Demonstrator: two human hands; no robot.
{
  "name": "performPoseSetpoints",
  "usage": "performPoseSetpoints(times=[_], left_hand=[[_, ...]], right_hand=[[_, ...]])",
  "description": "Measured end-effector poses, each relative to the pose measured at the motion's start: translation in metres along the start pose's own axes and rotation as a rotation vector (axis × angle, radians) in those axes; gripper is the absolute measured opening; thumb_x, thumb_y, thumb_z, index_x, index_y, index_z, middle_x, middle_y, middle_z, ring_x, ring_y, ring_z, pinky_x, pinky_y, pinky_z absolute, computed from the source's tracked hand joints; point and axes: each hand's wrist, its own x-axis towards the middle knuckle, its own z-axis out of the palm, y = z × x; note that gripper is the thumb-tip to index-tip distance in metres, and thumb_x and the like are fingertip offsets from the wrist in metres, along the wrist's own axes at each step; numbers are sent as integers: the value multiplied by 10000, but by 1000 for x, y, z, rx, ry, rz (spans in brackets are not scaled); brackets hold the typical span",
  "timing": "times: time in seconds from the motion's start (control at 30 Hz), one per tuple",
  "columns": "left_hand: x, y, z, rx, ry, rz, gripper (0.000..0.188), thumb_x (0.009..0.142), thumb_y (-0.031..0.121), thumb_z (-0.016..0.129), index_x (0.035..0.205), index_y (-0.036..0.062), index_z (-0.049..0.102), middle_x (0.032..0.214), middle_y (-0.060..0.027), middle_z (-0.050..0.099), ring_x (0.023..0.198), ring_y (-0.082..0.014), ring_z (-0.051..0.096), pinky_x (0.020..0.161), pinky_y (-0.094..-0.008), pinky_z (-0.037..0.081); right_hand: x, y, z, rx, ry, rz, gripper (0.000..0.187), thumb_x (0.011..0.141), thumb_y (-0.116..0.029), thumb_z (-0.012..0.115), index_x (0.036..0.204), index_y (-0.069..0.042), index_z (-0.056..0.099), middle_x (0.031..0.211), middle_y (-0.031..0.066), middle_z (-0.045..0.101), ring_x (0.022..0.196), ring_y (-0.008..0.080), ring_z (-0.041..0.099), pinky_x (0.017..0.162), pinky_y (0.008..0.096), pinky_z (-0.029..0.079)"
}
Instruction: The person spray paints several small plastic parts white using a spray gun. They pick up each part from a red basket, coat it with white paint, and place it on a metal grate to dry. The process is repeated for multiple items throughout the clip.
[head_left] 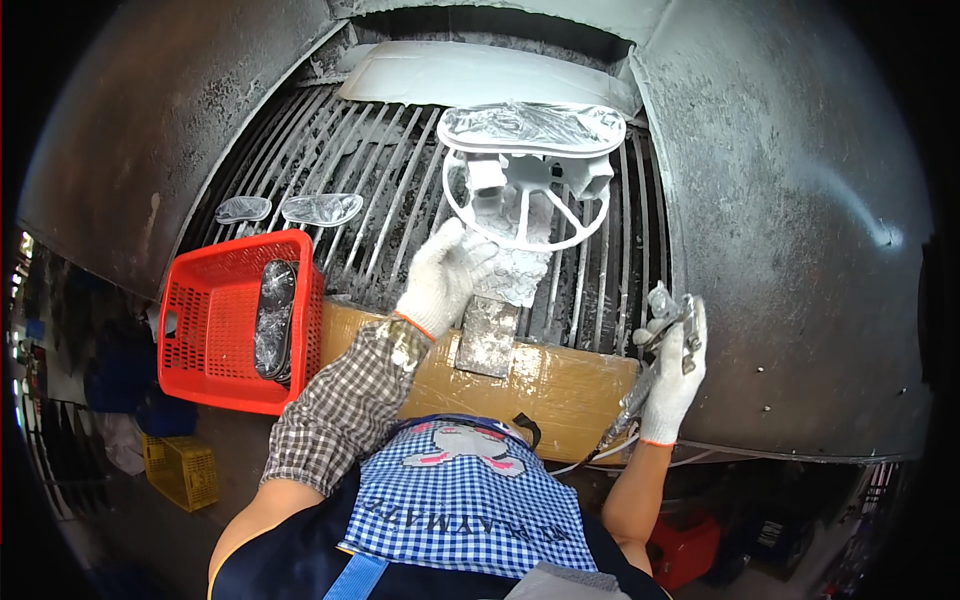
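Note:
A white spoked wheel (pixel 525 243) stands on a coated metal post. On top of it lies a white-edged shoe sole (pixel 532 127), its upper face covered in wrinkled clear film. My left hand (pixel 440 280), in a white knitted glove, is at the wheel's near left rim, fingers apart; whether they touch the rim I cannot tell. Off to the right, my gloved right hand (pixel 677 385) is closed around a spray gun (pixel 668 325), with a hose running down from it. The gun is apart from the sole and partly hidden by my fingers.
A red plastic basket (pixel 215 385) at left holds dark film-wrapped soles (pixel 274 320). Two small film-covered pieces, one an oval (pixel 322 209), lie on the slatted metal grate (pixel 385 190). A taped cardboard strip (pixel 570 385) edges the front; curved booth walls (pixel 790 250) rise at both sides.

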Motion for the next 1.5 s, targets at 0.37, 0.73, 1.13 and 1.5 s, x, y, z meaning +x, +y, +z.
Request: performPoseSetpoints(times=[0.37,0.73,1.13,1.5], left_hand=[[18,31,-3,32,82,18,250,933,291,744,1043,77,676,1325,-242,586,1151,-574,650,954,-638,588],[7,4,78,350,-34,416,420,989,108,752,1352,-26,590,1205,-112,681,1142,-218,680,1034,-360,553],[107,-22,129,77,204,33,619,1032,235,728,1513,-50,462,1487,-291,507,1322,-354,550,1122,-459,509],[81,7,135,227,380,186,298,957,150,743,1195,-16,678,1148,-170,727,976,-264,723,715,-345,580]], right_hand=[[-20,44,-45,-12,85,-9,605,1119,-172,581,1653,-19,342,1221,100,670,926,150,645,865,332,588],[-38,42,-29,21,29,142,659,1122,-215,584,1670,-16,276,1267,126,646,967,158,668,810,314,608],[-51,48,-35,-215,65,81,602,1113,-190,567,1635,33,367,1511,176,505,1330,246,557,1127,381,457],[-56,57,-25,-252,-24,68,651,1129,-257,567,1643,60,324,1598,187,504,1450,267,501,1226,419,370]])
